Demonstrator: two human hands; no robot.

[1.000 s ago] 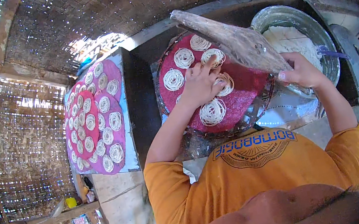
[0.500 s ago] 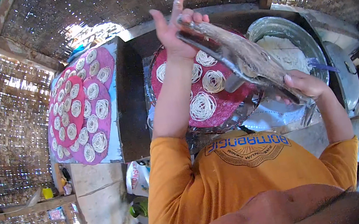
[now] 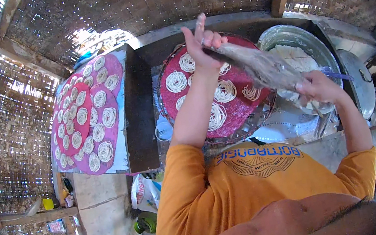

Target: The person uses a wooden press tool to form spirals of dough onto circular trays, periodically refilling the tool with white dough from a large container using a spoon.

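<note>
Pale, worn wood forms a long pressing tool (image 3: 260, 60), which slants over a round pink mat (image 3: 242, 113) holding several pale noodle coils (image 3: 175, 82). My left hand (image 3: 206, 47) grips its upper end with some fingers curled over it, thumb and forefinger raised. Lower down, my right hand (image 3: 317, 88) is closed round the other end. Beneath the tool, a small, loose strand coil (image 3: 251, 92) lies on the mat's right side. Behind my right hand, a metal basin (image 3: 285, 31) contains white dough or flour and a purple-handled utensil (image 3: 342, 75).
Overlapping pink sheets (image 3: 109, 63) covered with noodle coils lie on a board at left, beside a dark ledge (image 3: 138, 101). A grey lidded pot (image 3: 360, 88) stands at far right. A woven wall (image 3: 143, 0) backs the worktop; a white sack (image 3: 146, 194) is below.
My left hand went from the coils up onto the tool's upper end, then dropped slightly with it. A small loose coil now shows beneath the tool. My right hand kept its grip.
</note>
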